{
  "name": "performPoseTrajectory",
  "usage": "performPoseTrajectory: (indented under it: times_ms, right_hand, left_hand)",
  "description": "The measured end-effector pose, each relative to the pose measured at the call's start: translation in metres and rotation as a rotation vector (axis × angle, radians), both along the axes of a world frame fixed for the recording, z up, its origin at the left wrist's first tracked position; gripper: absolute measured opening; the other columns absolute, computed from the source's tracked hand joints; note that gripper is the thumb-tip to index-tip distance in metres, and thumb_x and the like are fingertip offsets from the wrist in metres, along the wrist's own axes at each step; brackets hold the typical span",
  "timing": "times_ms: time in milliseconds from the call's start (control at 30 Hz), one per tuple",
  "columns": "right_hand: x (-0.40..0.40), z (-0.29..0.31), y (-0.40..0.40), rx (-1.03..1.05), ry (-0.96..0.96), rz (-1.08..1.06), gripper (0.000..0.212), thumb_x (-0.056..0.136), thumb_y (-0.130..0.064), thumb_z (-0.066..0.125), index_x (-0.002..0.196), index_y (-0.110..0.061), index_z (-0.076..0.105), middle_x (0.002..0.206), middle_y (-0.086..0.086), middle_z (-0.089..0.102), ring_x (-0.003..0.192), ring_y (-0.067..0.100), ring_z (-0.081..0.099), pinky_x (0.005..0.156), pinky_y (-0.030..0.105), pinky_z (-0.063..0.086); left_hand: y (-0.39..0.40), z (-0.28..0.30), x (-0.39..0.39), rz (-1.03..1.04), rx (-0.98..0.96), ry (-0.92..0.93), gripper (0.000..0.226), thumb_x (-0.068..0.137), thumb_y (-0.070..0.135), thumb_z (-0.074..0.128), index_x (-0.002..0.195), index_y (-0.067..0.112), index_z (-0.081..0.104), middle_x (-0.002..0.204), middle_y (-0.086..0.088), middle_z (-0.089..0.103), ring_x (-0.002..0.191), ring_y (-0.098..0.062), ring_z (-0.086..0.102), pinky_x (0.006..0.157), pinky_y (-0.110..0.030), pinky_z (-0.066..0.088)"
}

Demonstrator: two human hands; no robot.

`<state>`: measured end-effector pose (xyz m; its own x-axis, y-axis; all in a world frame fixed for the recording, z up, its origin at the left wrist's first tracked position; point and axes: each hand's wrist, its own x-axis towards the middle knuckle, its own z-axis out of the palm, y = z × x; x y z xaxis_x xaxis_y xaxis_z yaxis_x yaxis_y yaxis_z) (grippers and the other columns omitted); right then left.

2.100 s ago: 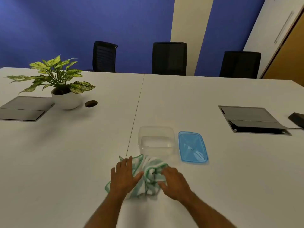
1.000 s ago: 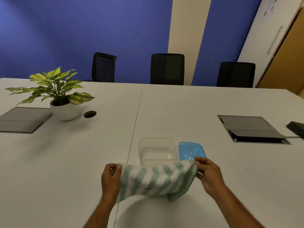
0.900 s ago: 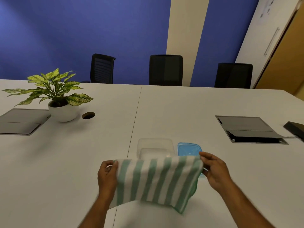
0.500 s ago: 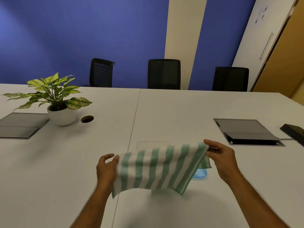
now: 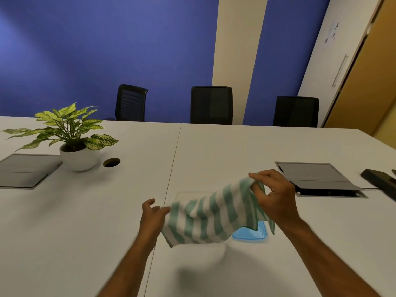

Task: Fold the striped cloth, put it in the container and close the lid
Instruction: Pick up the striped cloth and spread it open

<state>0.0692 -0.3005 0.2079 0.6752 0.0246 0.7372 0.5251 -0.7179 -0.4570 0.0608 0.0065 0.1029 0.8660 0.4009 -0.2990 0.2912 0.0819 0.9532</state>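
Note:
The green-and-white striped cloth point(image 5: 211, 217) hangs in the air above the white table point(image 5: 225, 151), stretched between both hands. My left hand point(image 5: 153, 215) pinches its lower left corner. My right hand point(image 5: 273, 196) grips the upper right corner, held higher and further away. Behind the cloth only the far rim of the clear container point(image 5: 188, 192) shows. A corner of the blue lid point(image 5: 252, 234) peeks out below the cloth's right side, flat on the table.
A potted plant point(image 5: 72, 138) in a white bowl stands at the left, next to a round cable hole point(image 5: 111, 162). Grey floor-box panels lie at the far left point(image 5: 23, 172) and right point(image 5: 317, 176). A black device point(image 5: 379, 182) rests at the right edge. Three black chairs line the far side.
The cloth was lifted off the table and spread out between both hands. Since half a second ago my right hand has risen and moved away, tilting the cloth up to the right.

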Motion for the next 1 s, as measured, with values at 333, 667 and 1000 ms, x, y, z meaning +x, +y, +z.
performPoseTrajectory:
  times_ms: [333,667,1000]
  right_hand:
    - [0.006,0.042,0.039,-0.288,0.126,-0.083,0.02,0.07,-0.027,0.075,0.066,-0.012,0.064,0.063,-0.001,0.055,0.056,0.019,0.05,0.052,0.033,0.043]
    - [0.022,0.062,0.043,-0.36,0.289,0.011,0.021,0.073,-0.025,0.072,0.071,-0.024,0.051,0.067,-0.004,0.054,0.063,0.02,0.055,0.058,0.033,0.05]
    - [0.027,0.066,0.041,-0.44,0.357,0.032,0.022,0.08,-0.026,0.067,0.102,-0.029,0.071,0.089,0.001,0.075,0.076,0.022,0.067,0.075,0.041,0.059]
  left_hand:
    - [-0.081,0.101,-0.015,-0.462,0.625,-0.622,0.081,0.063,0.062,0.08,0.133,0.038,0.047,0.135,0.023,0.051,0.12,0.0,0.05,0.094,-0.017,0.044]
    - [-0.115,0.137,-0.001,-0.256,1.233,-0.893,0.022,0.079,0.038,0.071,0.093,0.021,0.071,0.083,0.005,0.074,0.065,-0.016,0.065,0.06,-0.021,0.04]
    - [-0.12,0.138,0.013,-0.301,1.353,-0.674,0.027,0.075,0.027,0.072,0.1,0.023,0.064,0.075,0.005,0.068,0.057,-0.013,0.049,0.058,-0.025,0.037]
